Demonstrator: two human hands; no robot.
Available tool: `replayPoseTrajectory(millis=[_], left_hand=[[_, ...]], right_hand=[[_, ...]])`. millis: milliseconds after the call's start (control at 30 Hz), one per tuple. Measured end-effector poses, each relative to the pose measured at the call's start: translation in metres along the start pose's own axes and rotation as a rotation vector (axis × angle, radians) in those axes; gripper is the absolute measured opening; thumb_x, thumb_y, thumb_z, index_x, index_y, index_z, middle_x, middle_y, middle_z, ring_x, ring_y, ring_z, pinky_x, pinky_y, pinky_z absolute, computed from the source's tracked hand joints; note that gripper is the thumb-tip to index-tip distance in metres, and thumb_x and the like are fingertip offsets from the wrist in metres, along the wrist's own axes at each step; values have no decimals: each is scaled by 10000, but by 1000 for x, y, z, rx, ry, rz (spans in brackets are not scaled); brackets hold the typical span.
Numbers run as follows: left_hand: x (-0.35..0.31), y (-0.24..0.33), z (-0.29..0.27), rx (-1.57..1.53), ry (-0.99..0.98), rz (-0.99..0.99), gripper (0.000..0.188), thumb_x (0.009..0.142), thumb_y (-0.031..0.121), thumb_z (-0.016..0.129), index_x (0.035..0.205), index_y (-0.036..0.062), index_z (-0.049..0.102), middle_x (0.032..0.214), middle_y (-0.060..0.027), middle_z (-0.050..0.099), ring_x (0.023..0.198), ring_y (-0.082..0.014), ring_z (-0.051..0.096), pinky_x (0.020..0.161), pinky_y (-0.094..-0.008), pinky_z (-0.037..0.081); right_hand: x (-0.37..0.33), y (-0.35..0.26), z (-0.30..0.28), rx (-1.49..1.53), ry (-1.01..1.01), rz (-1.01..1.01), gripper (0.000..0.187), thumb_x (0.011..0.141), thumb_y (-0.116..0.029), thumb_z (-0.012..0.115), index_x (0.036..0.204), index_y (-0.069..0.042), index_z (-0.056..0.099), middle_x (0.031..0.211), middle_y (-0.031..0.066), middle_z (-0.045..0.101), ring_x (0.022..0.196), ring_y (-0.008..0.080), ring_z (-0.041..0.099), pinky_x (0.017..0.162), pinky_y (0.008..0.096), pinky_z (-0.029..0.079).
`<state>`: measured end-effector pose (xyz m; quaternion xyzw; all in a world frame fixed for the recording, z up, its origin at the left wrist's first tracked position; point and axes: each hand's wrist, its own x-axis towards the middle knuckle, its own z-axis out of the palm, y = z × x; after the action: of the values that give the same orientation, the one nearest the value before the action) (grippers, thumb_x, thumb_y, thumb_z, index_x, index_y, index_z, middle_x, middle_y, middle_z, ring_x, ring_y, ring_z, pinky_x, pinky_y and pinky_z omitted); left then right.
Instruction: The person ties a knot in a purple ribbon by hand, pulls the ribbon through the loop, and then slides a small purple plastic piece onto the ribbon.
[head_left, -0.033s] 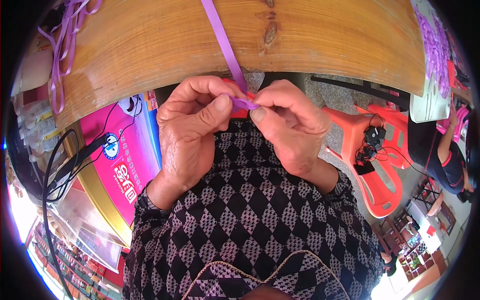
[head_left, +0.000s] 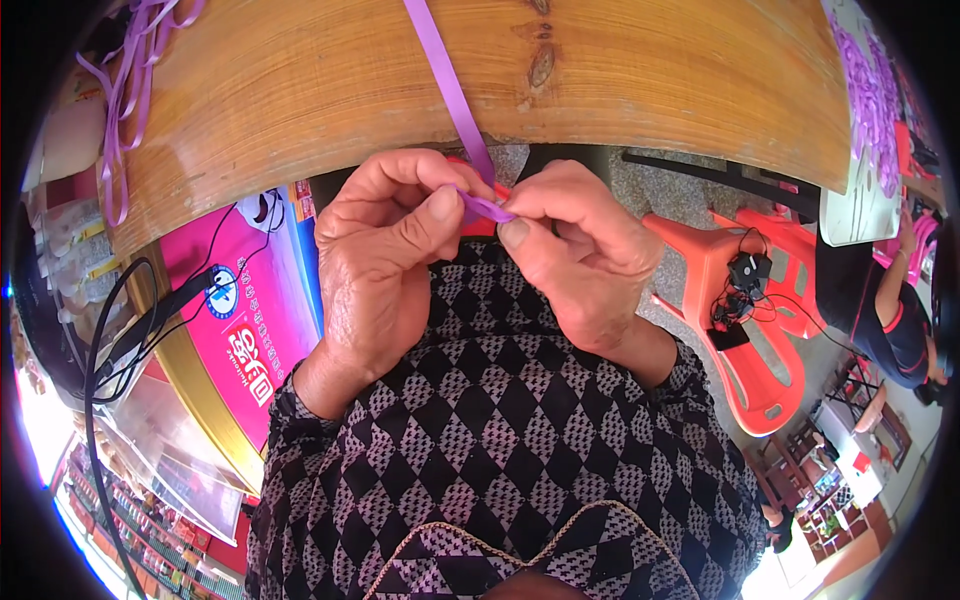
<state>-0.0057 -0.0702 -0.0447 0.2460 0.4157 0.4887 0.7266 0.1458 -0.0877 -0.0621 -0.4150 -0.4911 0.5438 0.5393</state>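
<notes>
A long purple ribbon (head_left: 449,85) runs over the wooden table and down past its near edge to my fingers. My left hand (head_left: 375,255) pinches a folded part of it between thumb and forefinger. Close beside it, my right hand (head_left: 585,250) pinches the same ribbon with thumb and fingertips. A short twisted stretch of ribbon shows between the two pinches. Whether it forms a knot or a loop I cannot tell. Both hands are held in front of my body, just off the table edge.
The wooden table (head_left: 640,75) spans the top. Loose purple ribbons (head_left: 125,95) hang at its left end. At the right, a white tray (head_left: 850,215) bears many purple pieces. An orange-red stool (head_left: 745,375) holds a black device with cables. Another person (head_left: 895,310) is at the far right.
My right thumb and fingertips have shifted very slightly on the ribbon. My left hand and the rest look the same.
</notes>
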Motion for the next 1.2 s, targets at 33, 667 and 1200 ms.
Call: replayPoseTrajectory(millis=[33,667,1200], left_hand=[[1,0,1,-57,-2,-29,85,808,27,609,885,5,579,892,-61,603,652,-59,470,600,-177,386],[-6,4,9,276,-11,45,89,821,30,602,892,-6,561,824,-37,601,637,-44,497,527,-157,389],[-14,3,6,392,-25,249,273,749,-74,641,1006,-45,553,903,-99,619,820,-107,585,726,-214,487]], right_hand=[[0,-1,1,-76,1,-74,126,769,90,543,877,31,573,838,83,546,730,115,486,638,222,381],[1,-8,4,359,-93,244,114,767,18,575,881,18,579,699,41,550,566,58,441,478,212,334],[1,-11,8,319,54,332,103,839,-13,564,909,61,580,705,62,580,509,60,472,442,177,363]])
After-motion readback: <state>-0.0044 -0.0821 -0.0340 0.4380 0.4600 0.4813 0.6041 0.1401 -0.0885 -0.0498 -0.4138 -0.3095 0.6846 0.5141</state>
